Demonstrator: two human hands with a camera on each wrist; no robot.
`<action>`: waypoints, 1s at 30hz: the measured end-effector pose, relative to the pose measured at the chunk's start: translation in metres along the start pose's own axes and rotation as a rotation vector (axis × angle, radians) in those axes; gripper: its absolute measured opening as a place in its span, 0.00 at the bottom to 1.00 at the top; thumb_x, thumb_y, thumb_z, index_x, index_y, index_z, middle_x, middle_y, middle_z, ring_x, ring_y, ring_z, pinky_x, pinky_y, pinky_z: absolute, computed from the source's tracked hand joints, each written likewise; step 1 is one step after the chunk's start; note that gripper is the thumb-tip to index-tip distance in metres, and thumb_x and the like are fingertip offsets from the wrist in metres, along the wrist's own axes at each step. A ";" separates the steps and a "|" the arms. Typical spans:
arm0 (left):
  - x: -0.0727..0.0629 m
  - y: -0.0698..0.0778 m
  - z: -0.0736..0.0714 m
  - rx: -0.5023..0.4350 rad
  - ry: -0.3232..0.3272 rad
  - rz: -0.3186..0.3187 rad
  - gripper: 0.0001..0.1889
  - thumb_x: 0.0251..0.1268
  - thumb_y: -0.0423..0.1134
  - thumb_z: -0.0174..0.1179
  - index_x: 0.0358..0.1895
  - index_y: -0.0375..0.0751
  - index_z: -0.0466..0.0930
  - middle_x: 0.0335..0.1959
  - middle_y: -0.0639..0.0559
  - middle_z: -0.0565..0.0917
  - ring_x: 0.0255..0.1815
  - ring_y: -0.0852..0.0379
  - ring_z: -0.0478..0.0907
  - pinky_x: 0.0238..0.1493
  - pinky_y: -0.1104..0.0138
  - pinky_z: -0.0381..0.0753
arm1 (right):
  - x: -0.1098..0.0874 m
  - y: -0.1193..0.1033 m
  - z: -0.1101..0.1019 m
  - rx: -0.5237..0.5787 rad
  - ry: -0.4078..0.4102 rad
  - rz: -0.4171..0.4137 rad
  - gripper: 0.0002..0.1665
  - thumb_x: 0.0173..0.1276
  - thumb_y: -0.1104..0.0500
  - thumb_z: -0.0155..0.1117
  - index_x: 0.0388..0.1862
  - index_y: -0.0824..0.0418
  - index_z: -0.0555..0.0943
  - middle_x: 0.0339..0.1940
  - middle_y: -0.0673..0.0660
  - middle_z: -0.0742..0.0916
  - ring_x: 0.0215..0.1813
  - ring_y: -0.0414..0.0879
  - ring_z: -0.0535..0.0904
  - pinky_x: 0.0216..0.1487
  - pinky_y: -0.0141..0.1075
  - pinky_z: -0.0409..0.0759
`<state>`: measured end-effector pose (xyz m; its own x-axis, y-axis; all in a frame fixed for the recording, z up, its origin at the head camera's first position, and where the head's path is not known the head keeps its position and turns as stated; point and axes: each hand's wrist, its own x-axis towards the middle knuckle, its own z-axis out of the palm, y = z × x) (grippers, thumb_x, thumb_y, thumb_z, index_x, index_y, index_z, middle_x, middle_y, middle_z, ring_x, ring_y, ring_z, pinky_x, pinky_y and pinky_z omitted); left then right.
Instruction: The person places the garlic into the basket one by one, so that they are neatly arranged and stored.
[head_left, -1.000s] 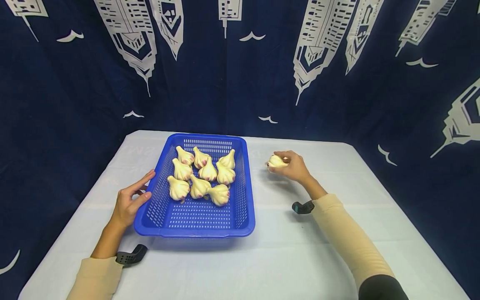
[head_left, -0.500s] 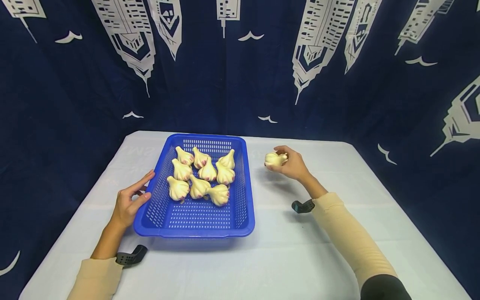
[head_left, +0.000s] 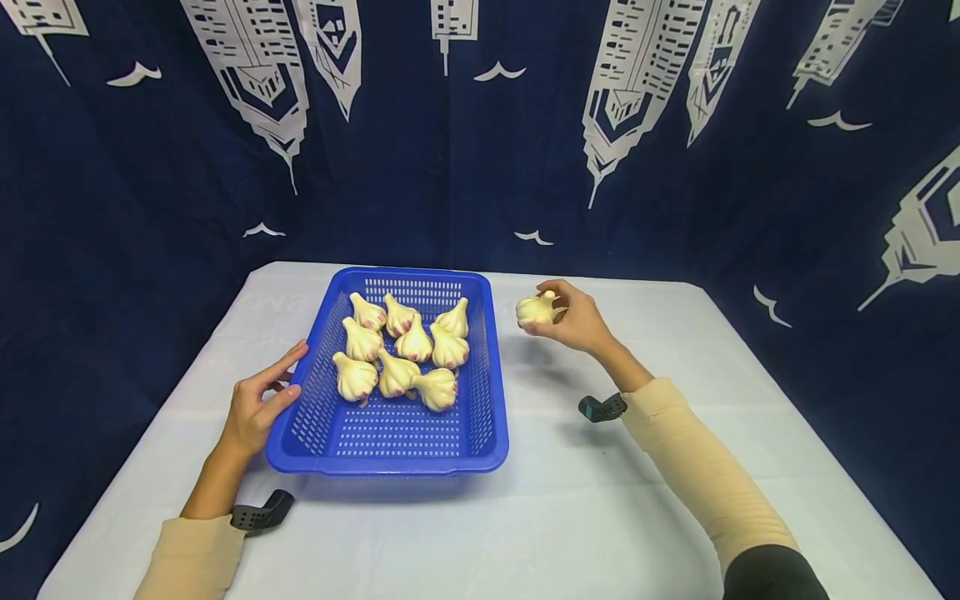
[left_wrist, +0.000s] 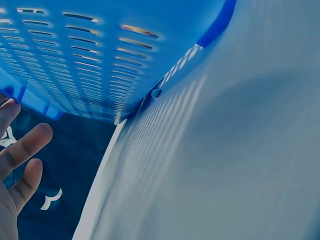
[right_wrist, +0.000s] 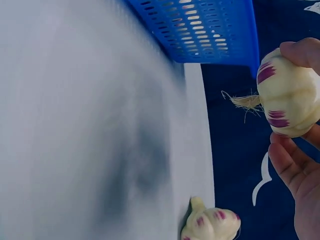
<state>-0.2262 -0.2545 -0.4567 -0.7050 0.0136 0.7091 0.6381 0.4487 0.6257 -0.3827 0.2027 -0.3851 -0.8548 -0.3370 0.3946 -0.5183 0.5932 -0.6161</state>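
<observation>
A blue plastic basket (head_left: 390,463) with slotted walls stands on the white-covered table, holding several garlic bulbs (head_left: 412,342). My left hand (head_left: 255,408) holds its left rim, with thumb and index finger on the edge. In the left wrist view, other fingers (left_wrist: 27,150) of that hand extend loosely beyond the basket wall. Right of the basket, my right hand (head_left: 573,321) grips a garlic bulb (head_left: 536,309) between thumb and fingers, above the table. Purple streaks and dry roots mark this garlic bulb (right_wrist: 285,95) in the right wrist view.
Another garlic bulb (right_wrist: 212,222) lies on the table below the right hand in the right wrist view; the head view does not show it. A dark blue curtain (head_left: 450,167) with white building prints hangs behind the table (head_left: 540,533).
The right hand has raised its garlic bulb off the table and moved a little left toward the basket, turning the bulb. The left hand and the basket have stayed in place.
</observation>
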 end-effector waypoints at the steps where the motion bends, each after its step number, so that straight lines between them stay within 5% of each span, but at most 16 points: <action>1: 0.000 0.000 0.000 -0.002 0.000 0.001 0.26 0.54 0.26 0.55 0.61 0.30 0.78 0.62 0.41 0.77 0.37 0.69 0.78 0.35 0.75 0.71 | 0.000 -0.002 0.000 0.005 0.001 -0.005 0.39 0.47 0.56 0.82 0.58 0.63 0.76 0.53 0.60 0.84 0.47 0.55 0.80 0.42 0.46 0.81; 11: 0.000 0.000 0.000 0.010 0.000 -0.008 0.26 0.54 0.26 0.55 0.61 0.32 0.79 0.63 0.41 0.77 0.37 0.70 0.77 0.35 0.75 0.71 | 0.005 -0.017 -0.001 -0.017 0.010 -0.077 0.31 0.49 0.55 0.81 0.50 0.64 0.80 0.43 0.59 0.86 0.42 0.53 0.83 0.36 0.39 0.80; 25: -0.001 -0.002 -0.001 0.022 -0.002 -0.017 0.26 0.54 0.26 0.55 0.61 0.31 0.78 0.62 0.36 0.77 0.38 0.71 0.77 0.35 0.76 0.71 | 0.012 -0.047 0.001 0.021 -0.023 -0.147 0.31 0.52 0.54 0.79 0.52 0.67 0.80 0.43 0.60 0.86 0.42 0.53 0.82 0.41 0.49 0.81; 30: 0.000 -0.002 -0.001 0.024 -0.006 -0.015 0.26 0.54 0.26 0.55 0.61 0.31 0.78 0.62 0.36 0.77 0.37 0.70 0.77 0.35 0.76 0.71 | 0.013 -0.062 0.005 0.048 -0.042 -0.181 0.30 0.51 0.54 0.80 0.51 0.67 0.80 0.41 0.59 0.86 0.41 0.51 0.81 0.38 0.46 0.81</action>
<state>-0.2272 -0.2561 -0.4576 -0.7164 0.0115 0.6976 0.6196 0.4701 0.6286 -0.3618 0.1581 -0.3450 -0.7470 -0.4659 0.4742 -0.6638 0.4846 -0.5697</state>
